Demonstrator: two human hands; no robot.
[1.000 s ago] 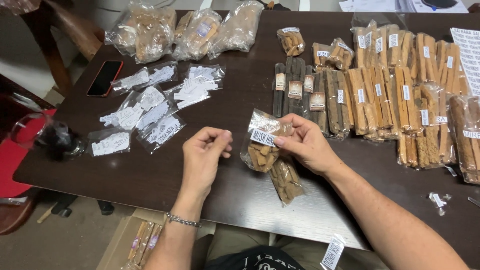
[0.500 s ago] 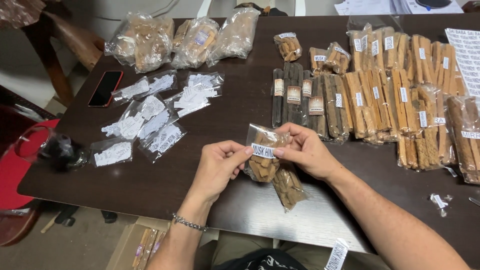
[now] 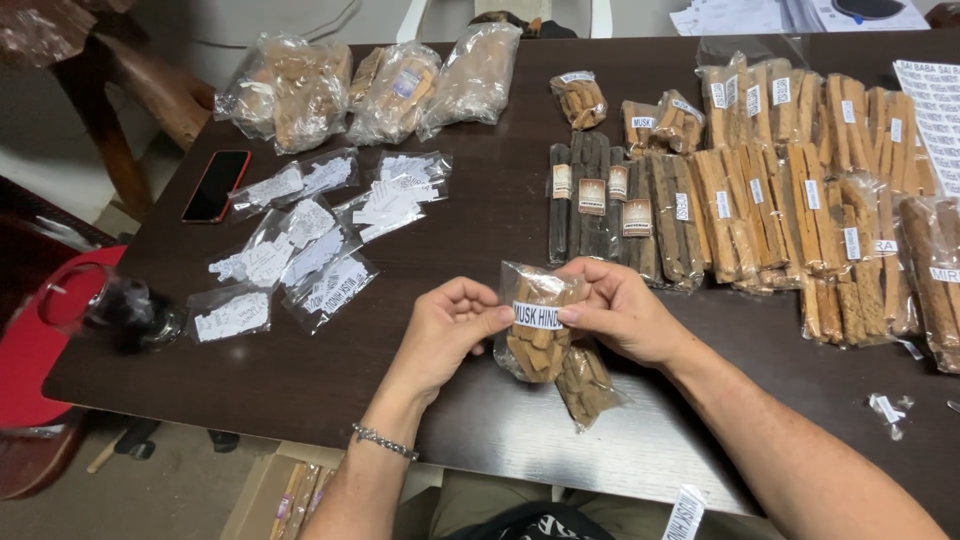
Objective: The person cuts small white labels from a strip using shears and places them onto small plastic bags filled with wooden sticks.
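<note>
Holding a small clear bag (image 3: 537, 330) of tan sticks just above the near edge of the dark tabletop (image 3: 470, 215), both hands meeting at its white label. Pinching the label's left end with the left hand (image 3: 445, 330), thumb and fingertips closed in a narrow grip on the bag. Pinching the label's right end and the bag's upper edge with the right hand (image 3: 620, 315), fingers likewise closed on the plastic. Wearing a metal bracelet (image 3: 383, 441) on the left wrist.

Lying directly beneath the held bag, touching the tabletop, a second bag (image 3: 588, 385) of brown sticks. Spreading across the right half of the tabletop, rows of long packs (image 3: 790, 190) of tan and dark sticks, each with a small label. Sitting left of centre, several flat clear pouches (image 3: 310, 240) stuffed with white paper slips. Resting along the far left edge, bulky bags (image 3: 370, 85) of pale brown pieces. Lying near the left edge beside the pouches, a phone (image 3: 216, 186) with a red rim. Standing off the tabletop at far left, a red stool (image 3: 40, 350), blurred.
</note>
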